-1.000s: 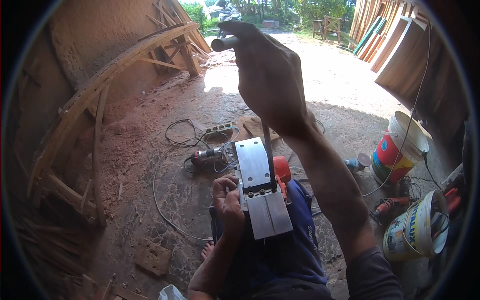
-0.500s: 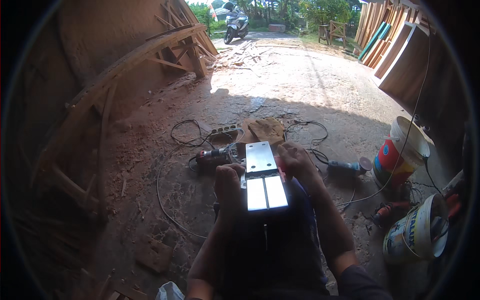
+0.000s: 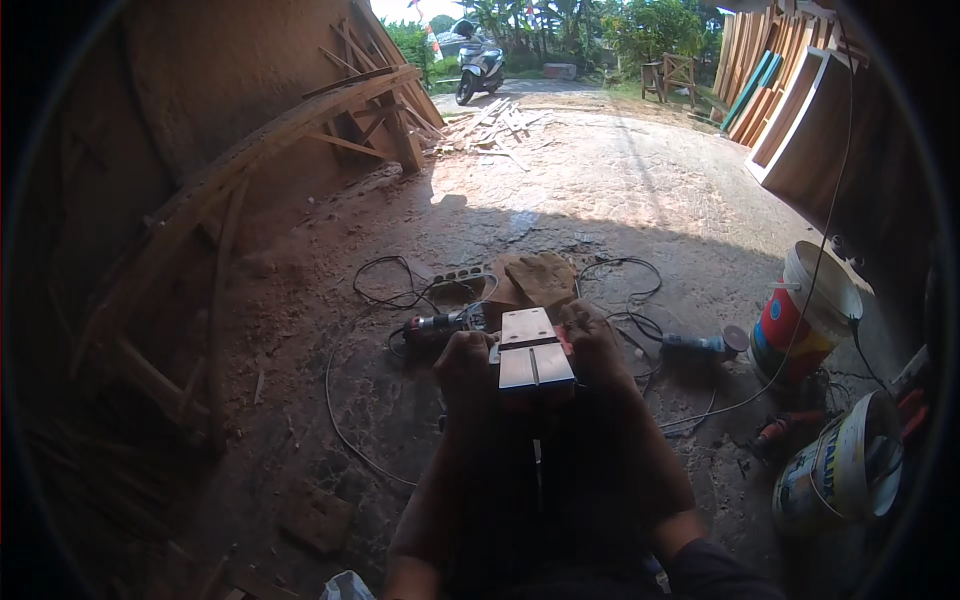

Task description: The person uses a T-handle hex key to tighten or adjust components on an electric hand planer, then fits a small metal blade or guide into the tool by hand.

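Planer: centre of view, sole up, between the two grips; underside lost in shadow.
Left grip: closed on planer's left side.
Right grip: closed on its right side; exact finger placement too dark to tell.
Plates: far plate and near plate both face up. I'd hold evenly from both sides so it doesn't twist.
Slot: between plates. Thumbs should stay outboard of it; I'd want power off, can't see where its cord goes.
Wood block: just beyond planer; little room to push forward low.
Power strip: beyond left grip, black cord looped beside it.
Router: on floor, left of left grip.
Grinder: floor, right; cords between it and right arm could snag.
Buckets: coloured one and white one, far right, out of the way.
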A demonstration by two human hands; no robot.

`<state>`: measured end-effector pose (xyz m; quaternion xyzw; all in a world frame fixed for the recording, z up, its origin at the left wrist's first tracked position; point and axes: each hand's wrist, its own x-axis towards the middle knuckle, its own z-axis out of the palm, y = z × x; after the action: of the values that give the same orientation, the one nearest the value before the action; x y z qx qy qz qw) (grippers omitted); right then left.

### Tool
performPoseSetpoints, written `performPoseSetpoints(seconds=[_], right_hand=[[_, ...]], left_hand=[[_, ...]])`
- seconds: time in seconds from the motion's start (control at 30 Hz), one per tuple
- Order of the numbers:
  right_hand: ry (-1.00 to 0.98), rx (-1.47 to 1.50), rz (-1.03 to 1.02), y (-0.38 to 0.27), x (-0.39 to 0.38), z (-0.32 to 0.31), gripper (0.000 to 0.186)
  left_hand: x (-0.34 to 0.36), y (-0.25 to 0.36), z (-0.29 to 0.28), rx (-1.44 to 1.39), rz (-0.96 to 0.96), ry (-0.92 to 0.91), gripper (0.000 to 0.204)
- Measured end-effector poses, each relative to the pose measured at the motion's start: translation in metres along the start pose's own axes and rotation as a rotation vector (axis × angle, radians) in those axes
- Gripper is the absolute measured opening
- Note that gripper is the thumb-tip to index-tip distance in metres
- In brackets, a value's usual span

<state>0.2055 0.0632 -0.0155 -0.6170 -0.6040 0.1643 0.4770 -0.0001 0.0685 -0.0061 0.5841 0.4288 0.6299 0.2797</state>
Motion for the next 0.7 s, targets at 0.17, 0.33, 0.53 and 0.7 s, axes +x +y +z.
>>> performPoseSetpoints(seconds=[0.17, 0.33, 0.53, 0.7], right_hand=[[-0.036, 0.067, 0.059, -0.002, 0.002, 0.001, 0.015], [-0.010, -0.030, -0.023, 0.016, 0.003, 0.005, 0.009], [-0.014, -0.069, -0.006, 0.012, 0.004, 0.003, 0.011], [-0.014, -0.027, 0.116, -0.010, 0.000, -0.004, 0.017]], left_hand=[[0.001, -0.002, -0.004, 0.072, 0.067, -0.005, 0.022], [0.005, -0.007, -0.003, 0.039, 0.118, -0.028, 0.021], [0.010, -0.023, -0.001, 0.016, 0.051, -0.035, 0.023], [0.010, -0.028, -0.002, -0.070, -0.007, -0.047, 0.025]])
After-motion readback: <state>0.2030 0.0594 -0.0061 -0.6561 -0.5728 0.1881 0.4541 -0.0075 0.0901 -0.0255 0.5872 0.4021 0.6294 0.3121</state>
